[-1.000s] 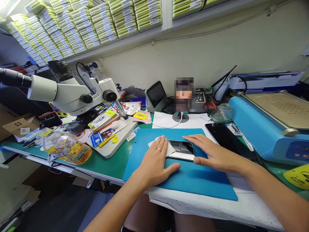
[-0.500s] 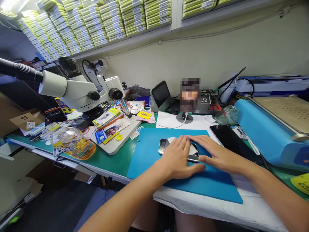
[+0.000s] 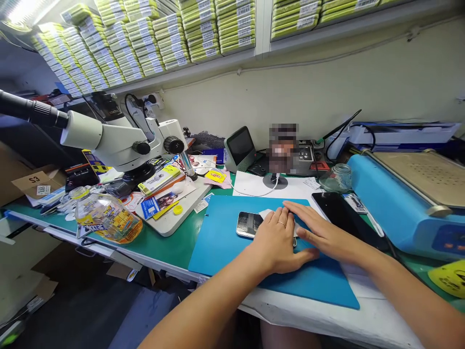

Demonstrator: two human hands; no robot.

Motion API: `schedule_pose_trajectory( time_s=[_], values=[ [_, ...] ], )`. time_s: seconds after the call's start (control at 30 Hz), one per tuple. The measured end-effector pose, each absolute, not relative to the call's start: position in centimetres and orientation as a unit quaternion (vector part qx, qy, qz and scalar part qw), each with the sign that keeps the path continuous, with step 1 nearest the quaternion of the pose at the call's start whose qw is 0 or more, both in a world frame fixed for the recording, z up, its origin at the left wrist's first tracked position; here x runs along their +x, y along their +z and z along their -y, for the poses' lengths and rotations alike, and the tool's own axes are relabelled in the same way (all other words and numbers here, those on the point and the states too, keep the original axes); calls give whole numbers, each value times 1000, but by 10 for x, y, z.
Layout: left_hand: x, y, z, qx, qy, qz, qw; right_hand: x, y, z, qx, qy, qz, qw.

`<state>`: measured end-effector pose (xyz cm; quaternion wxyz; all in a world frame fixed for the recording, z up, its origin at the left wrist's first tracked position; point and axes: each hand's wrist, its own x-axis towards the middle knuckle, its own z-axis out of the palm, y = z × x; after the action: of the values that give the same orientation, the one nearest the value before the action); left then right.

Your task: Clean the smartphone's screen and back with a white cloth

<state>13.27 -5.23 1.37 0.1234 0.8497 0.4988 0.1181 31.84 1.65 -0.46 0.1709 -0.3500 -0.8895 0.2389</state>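
Note:
A smartphone point(image 3: 248, 225) lies face up on a blue mat point(image 3: 218, 254), its dark screen reflecting light at the left end. Over its right part is a white wipe point(image 3: 265, 213), mostly hidden by my left hand point(image 3: 279, 237). That hand is flat, fingers stretched out, pressing on the wipe and the glass. Close by on the right, my right hand point(image 3: 323, 233) is open. Its fingers reach along the phone's far right edge, and its thumb is near the right end. Whether it touches the phone I cannot tell.
A microscope point(image 3: 119, 145) stands left, with a plastic jar point(image 3: 109, 218) before it. Behind the mat are a small display point(image 3: 240, 146) and a round stand point(image 3: 275, 182). To the right lie a large black phone point(image 3: 345, 218), a glass jar point(image 3: 341, 177) and a blue machine point(image 3: 392, 203).
My left hand has slid right along the phone, together with the wipe, baring more of the screen's left end. My right hand stays beside the phone. The view has shifted slightly.

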Motion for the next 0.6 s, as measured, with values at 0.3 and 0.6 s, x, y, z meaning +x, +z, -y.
schedule_pose_trajectory(
  time_s=[0.3,0.6],
  values=[
    [118,16,96,857,122,-480,142,319,-2,-13,-355,234,891,161],
    [143,12,61,839,131,-513,124,319,-5,-16,-359,249,883,174]
  ],
)
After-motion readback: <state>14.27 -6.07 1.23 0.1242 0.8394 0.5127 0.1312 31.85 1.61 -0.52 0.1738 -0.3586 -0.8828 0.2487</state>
